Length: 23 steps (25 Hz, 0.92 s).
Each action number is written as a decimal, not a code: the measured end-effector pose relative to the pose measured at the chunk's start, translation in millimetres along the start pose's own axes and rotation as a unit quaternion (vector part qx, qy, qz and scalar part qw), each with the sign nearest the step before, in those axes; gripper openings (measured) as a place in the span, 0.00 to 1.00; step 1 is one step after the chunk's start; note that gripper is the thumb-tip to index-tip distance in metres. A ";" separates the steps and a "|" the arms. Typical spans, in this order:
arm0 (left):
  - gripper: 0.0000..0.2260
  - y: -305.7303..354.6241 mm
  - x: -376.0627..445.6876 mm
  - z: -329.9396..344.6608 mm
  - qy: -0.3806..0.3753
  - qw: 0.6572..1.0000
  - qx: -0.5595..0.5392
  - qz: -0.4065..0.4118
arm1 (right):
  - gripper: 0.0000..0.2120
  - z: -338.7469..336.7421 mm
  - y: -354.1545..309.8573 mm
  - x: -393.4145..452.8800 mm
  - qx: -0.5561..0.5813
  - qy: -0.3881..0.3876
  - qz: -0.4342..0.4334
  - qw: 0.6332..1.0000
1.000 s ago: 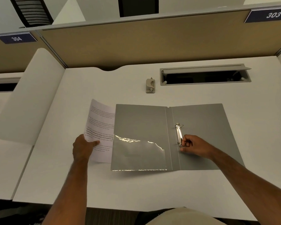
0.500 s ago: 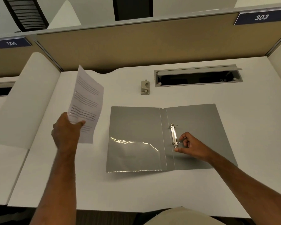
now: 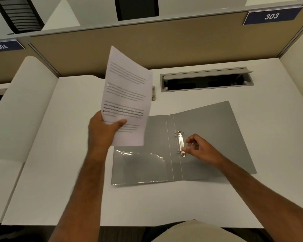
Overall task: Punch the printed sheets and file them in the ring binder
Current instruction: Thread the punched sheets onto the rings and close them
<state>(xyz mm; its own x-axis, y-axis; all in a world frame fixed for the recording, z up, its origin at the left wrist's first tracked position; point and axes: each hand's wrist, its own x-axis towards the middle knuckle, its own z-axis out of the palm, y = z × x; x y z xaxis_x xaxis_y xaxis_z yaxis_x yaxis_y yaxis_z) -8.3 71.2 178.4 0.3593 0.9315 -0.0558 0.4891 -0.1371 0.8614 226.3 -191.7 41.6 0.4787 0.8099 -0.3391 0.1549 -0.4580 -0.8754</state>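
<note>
A grey ring binder (image 3: 217, 130) lies open and flat on the white desk. Its metal ring mechanism (image 3: 180, 143) sits just right of the spine. My right hand (image 3: 199, 149) rests on the right cover, with thumb and forefinger pinching the lower end of the mechanism. My left hand (image 3: 103, 131) holds printed sheets (image 3: 128, 95) upright in the air by their lower left corner, above the binder's left cover. A small grey hole punch (image 3: 153, 93) stands behind the sheets, mostly hidden by them.
An open cable tray (image 3: 206, 81) is set into the desk at the back right. A tan partition (image 3: 164, 42) closes off the far side. A white curved divider (image 3: 23, 105) stands to the left. The desk's front edge (image 3: 129, 226) is near my lap.
My left hand lifted the sheets off the desk and carried them up and to the right, over the binder's left cover. My right hand stayed at the ring mechanism.
</note>
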 end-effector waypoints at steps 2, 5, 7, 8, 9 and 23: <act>0.19 4.8 -13.2 24.6 -0.041 0.998 -0.051 -0.020 | 0.13 -0.8 -12.2 1.7 0.057 0.016 0.004 0.998; 0.17 8.4 -34.6 57.4 -0.095 0.987 -0.111 -0.063 | 0.14 -3.4 -32.3 4.3 0.152 0.020 0.033 0.988; 0.17 10.7 -49.2 74.6 -0.130 0.977 -0.144 -0.090 | 0.19 -7.1 -42.6 5.1 0.196 0.016 0.048 0.979; 0.18 11.6 -55.9 81.9 -0.145 0.972 -0.157 -0.102 | 0.22 -8.9 -46.1 5.1 0.219 0.012 0.052 0.974; 0.19 12.0 -61.7 88.6 -0.158 0.966 -0.168 -0.115 | 0.24 -11.2 -47.7 4.6 0.256 0.009 0.052 0.965; 0.21 -16.6 -114.5 168.8 -0.244 0.897 -0.252 -0.268 | 0.21 -47.7 -17.3 -14.0 0.247 0.145 0.053 0.957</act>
<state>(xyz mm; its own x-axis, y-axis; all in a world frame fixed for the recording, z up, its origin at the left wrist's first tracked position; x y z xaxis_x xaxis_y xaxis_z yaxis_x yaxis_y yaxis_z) 76.6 -90.0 85.3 0.5457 0.5418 -0.6393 0.3181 0.5719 0.7562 258.2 -212.6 77.9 0.6995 0.6005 -0.3875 -0.3000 -0.2453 -0.9218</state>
